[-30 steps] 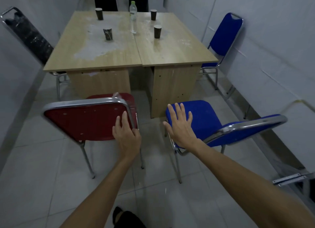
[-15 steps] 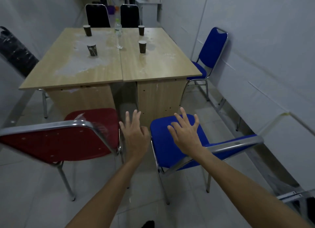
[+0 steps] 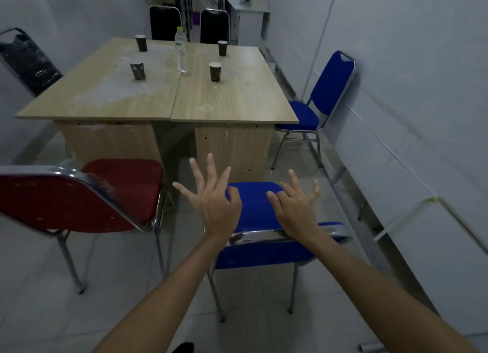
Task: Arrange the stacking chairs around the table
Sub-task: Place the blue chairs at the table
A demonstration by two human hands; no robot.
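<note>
The wooden table (image 3: 163,99) is standing mid-room, with a blue chair (image 3: 266,220) sitting at its near end beside a red chair (image 3: 87,197); another blue side chair (image 3: 322,96) is waiting against the right wall. The left hand (image 3: 214,202) and right hand (image 3: 295,210) are hovering over the near blue chair's backrest, fingers spread apart, seemingly gripping nothing. Four cups (image 3: 215,71) and a bottle (image 3: 181,50) are standing on top.

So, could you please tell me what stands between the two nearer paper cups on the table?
In the head view, a clear water bottle stands between those cups.
</note>
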